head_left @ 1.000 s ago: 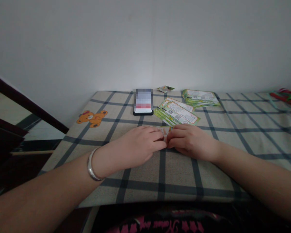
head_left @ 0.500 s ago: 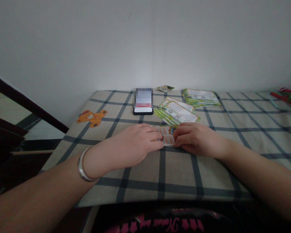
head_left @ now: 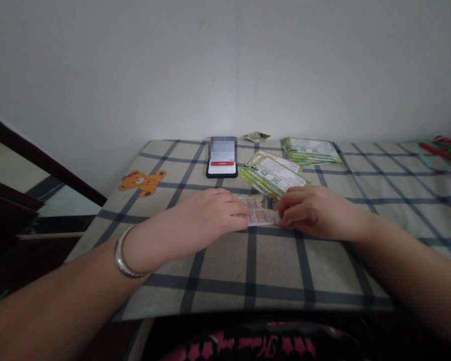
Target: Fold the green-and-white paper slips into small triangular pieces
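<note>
From my end of the feed, I find the printed leaflet (head_left: 259,215) lying on the cloth-covered counter (head_left: 225,271), directly between my two hands. My left hand (head_left: 212,213) lies across its left part, fingers together; I can't tell whether they pinch the paper or only press it, though this looks like the anchoring side. My right hand (head_left: 311,210) is curled closed on the right end, probably to keep the paper taut and flat, since the printed middle is left bare between the fingers.

The fanned leaflets (head_left: 274,173) sit just beyond my right hand, likely put there for an easy reach, while the neater stack (head_left: 311,150) lies behind them, nearer the wall (head_left: 97,75). A small folded paper (head_left: 257,136) rests by the wall, out of the working space. The phone (head_left: 222,168) lies screen up ahead of my left hand, presumably so it can be read.
</note>
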Action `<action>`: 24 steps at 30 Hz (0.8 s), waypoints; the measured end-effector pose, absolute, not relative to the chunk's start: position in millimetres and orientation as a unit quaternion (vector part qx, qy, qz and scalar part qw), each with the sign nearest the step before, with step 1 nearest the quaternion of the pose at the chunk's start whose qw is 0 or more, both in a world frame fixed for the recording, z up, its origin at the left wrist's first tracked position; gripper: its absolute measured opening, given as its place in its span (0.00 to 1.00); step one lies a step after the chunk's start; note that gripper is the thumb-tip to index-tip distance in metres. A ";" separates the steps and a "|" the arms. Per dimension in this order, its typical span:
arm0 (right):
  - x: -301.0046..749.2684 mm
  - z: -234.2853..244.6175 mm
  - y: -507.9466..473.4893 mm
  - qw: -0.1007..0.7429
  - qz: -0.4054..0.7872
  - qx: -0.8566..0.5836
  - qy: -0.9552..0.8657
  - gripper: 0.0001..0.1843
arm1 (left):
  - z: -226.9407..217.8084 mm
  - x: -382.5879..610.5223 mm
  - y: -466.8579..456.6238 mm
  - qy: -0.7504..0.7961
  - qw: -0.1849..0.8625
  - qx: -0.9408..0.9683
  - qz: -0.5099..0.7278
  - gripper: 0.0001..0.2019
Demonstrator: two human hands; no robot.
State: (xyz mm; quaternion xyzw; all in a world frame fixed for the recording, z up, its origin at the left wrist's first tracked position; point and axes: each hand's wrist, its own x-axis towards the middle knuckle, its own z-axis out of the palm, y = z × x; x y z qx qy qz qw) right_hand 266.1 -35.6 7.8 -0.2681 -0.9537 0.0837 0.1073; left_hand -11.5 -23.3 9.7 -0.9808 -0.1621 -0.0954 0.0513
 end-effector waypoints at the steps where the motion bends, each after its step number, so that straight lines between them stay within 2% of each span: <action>1: 266.4 8.7 -35.9 0.104 0.084 -0.270 -0.954 0.11 | 11.1 -11.8 -23.6 -0.161 0.054 -0.982 -0.080 0.13; 6: 269.4 9.8 -36.6 0.099 0.090 -0.274 -0.952 0.11 | 14.8 -12.9 -24.4 -0.154 0.045 -0.986 -0.041 0.09; 17: 273.6 11.3 -35.9 0.091 0.106 -0.284 -0.949 0.15 | 11.0 -17.7 -17.5 -0.131 -0.023 -0.987 -0.087 0.12; 24: 275.3 9.1 -34.5 0.089 0.117 -0.286 -0.947 0.14 | 9.7 -17.9 -14.3 -0.143 -0.036 -0.987 -0.062 0.12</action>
